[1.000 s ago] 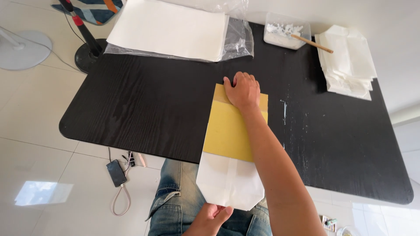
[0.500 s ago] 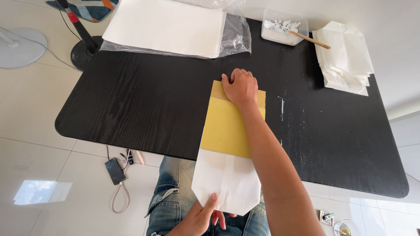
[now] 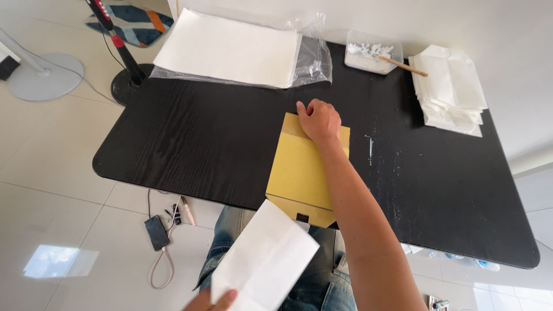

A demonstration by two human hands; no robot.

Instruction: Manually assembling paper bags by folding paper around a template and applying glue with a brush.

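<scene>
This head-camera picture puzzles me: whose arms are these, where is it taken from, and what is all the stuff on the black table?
The camera sits on a person's head and looks down, so the arms are their own. The right hand presses on a yellow envelope lying at the near edge of the black table. The left hand, low over the lap, holds a white paper bag. Further back lie a sheaf of white paper on clear plastic, a tub of white paste with a stick, and a stack of white bags.

bare black table [image 3: 190,138] left of yellow envelope [image 3: 299,173]; paper stacks [image 3: 455,92] crowd far edge.
</scene>
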